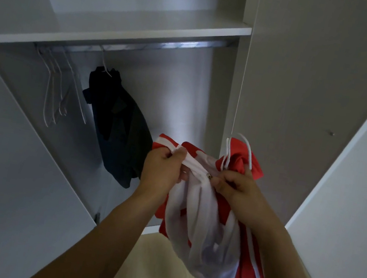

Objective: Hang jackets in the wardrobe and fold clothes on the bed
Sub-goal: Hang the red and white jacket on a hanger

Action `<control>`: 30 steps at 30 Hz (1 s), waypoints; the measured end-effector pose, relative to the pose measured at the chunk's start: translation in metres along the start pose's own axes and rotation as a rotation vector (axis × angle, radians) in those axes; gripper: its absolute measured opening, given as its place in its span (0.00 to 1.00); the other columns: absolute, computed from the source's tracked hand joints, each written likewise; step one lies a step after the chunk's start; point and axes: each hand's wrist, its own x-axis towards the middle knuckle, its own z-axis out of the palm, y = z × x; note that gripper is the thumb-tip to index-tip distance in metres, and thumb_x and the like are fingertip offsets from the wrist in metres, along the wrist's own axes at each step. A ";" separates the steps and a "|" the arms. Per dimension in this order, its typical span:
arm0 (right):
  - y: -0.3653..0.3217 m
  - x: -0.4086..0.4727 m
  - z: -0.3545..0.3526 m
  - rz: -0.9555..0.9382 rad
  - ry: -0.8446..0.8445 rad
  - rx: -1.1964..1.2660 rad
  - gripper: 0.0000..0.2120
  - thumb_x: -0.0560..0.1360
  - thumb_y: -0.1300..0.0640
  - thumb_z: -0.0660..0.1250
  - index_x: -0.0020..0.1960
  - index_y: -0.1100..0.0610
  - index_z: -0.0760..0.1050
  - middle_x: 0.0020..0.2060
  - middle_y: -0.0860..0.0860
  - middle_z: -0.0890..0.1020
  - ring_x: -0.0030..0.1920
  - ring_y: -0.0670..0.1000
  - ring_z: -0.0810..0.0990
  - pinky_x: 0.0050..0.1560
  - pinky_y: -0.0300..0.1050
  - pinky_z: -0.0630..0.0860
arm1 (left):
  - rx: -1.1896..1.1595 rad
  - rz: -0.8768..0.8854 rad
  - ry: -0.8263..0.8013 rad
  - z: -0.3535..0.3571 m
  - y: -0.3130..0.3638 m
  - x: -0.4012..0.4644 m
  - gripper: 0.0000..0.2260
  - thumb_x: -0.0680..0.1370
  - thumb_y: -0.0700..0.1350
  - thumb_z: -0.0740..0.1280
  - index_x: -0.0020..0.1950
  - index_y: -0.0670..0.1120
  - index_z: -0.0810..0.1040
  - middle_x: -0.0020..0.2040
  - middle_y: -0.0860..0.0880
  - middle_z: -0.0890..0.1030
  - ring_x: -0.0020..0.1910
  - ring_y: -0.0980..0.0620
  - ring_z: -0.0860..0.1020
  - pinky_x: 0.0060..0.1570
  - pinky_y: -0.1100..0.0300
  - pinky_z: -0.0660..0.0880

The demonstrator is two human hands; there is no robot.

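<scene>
Red-and-white jacket (202,206) is clenched in the left hand (162,167) grip, its zipper pinched by the right hand (237,187).

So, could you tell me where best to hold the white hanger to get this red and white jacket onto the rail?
Probably at the neck just below the white hanger hook, from underneath: the hook already points up, clear above the red and white jacket, near the right hand.

Hidden and cut off

The red jacket (252,268) runs past the bottom edge; its bunched cloth hides most of the white hanger (240,149).
</scene>
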 end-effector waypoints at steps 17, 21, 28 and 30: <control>0.021 0.002 0.000 0.084 0.097 0.144 0.12 0.78 0.56 0.66 0.38 0.55 0.81 0.45 0.61 0.79 0.45 0.60 0.78 0.52 0.54 0.75 | 1.091 0.646 -0.389 -0.003 -0.012 -0.020 0.19 0.79 0.54 0.61 0.69 0.56 0.67 0.70 0.52 0.70 0.72 0.47 0.63 0.74 0.42 0.51; 0.025 -0.001 0.002 0.070 0.096 0.132 0.11 0.78 0.58 0.65 0.40 0.57 0.82 0.44 0.61 0.80 0.45 0.61 0.79 0.51 0.54 0.77 | 1.110 0.628 -0.485 0.011 -0.009 -0.031 0.08 0.82 0.53 0.56 0.54 0.54 0.74 0.50 0.54 0.79 0.62 0.48 0.73 0.73 0.39 0.47; 0.045 0.000 -0.049 0.082 0.359 0.160 0.12 0.77 0.65 0.66 0.39 0.54 0.81 0.41 0.58 0.82 0.44 0.53 0.77 0.48 0.41 0.74 | 1.317 0.585 -0.217 -0.037 -0.024 0.004 0.03 0.75 0.43 0.61 0.45 0.52 0.72 0.36 0.55 0.70 0.46 0.50 0.73 0.56 0.51 0.63; 0.044 -0.004 -0.057 0.098 0.388 0.279 0.13 0.77 0.64 0.66 0.39 0.52 0.82 0.40 0.56 0.83 0.42 0.50 0.78 0.47 0.41 0.74 | 1.416 0.381 -0.235 -0.055 -0.026 0.016 0.04 0.74 0.43 0.61 0.42 0.52 0.69 0.35 0.53 0.69 0.47 0.48 0.74 0.57 0.50 0.66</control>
